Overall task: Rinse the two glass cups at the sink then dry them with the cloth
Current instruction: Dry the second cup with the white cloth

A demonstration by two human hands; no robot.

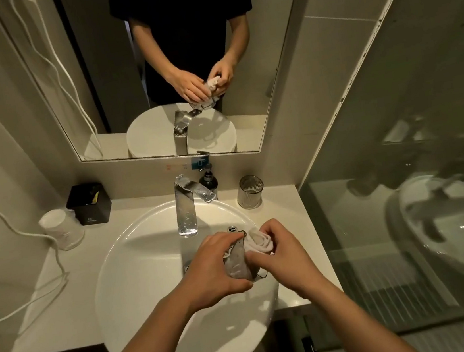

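Note:
Above the round white sink [136, 267], my left hand [211, 271] grips a ribbed glass cup [237, 264] lying on its side. My right hand [283, 255] holds a white cloth [259, 240] bunched into the cup's mouth. The second ribbed glass cup [250, 191] stands upright on the counter, right of the chrome tap [186, 209]. No water runs from the tap.
A black box [90, 203] and an upturned white paper cup [60, 228] sit on the counter at left, with a white cable [24, 235] trailing past. A dark soap bottle [208, 179] stands behind the tap. Mirror above, glass shower panel [404, 181] at right.

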